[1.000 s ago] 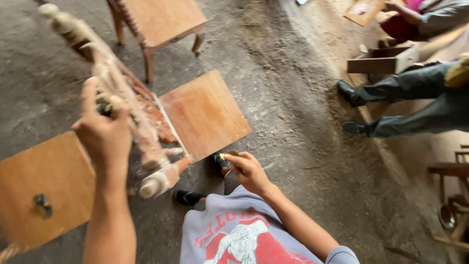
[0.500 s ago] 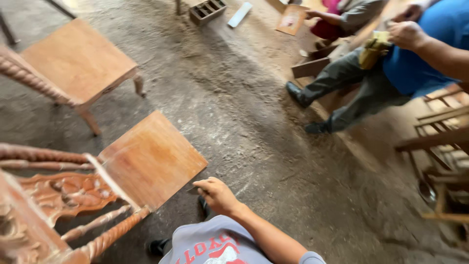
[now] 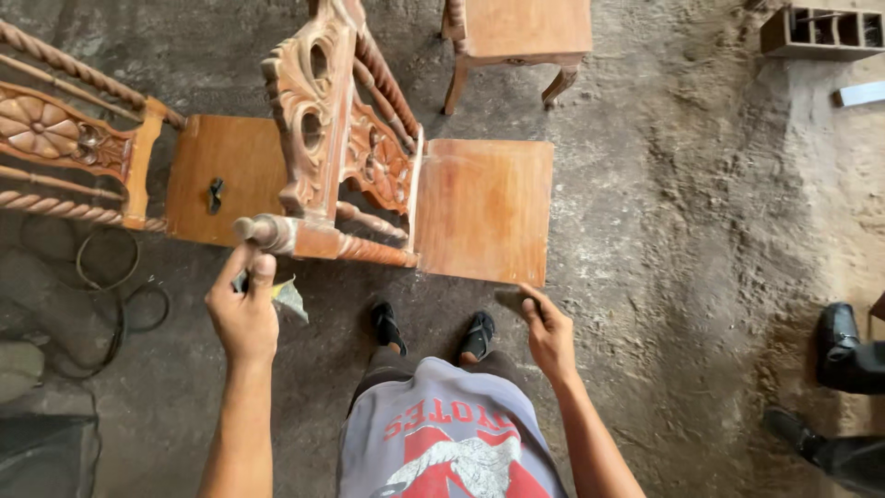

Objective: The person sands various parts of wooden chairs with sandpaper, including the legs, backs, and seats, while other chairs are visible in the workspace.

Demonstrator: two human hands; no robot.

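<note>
A carved wooden chair (image 3: 369,175) stands in front of me, its ornate back on the left and its flat seat (image 3: 484,207) on the right. My left hand (image 3: 244,314) pinches a small grey sheet of sandpaper (image 3: 289,298) just under the rounded end of the chair's twisted back post (image 3: 263,231). My right hand (image 3: 550,334) rests with its fingertips at the near right corner of the seat, holding nothing. Between my arms, my feet in black sandals (image 3: 433,327) stand on the floor.
A second carved chair (image 3: 64,138) stands at the left, with a small dark object (image 3: 215,192) on its seat. A wooden stool (image 3: 521,32) is behind, a slotted wooden box (image 3: 825,28) far right. Cables (image 3: 111,290) coil left. Another person's shoes (image 3: 834,355) stand at the right.
The view swung back to the chair. My left hand came up under the back post with the sandpaper, and my right hand moved to the seat's near corner.
</note>
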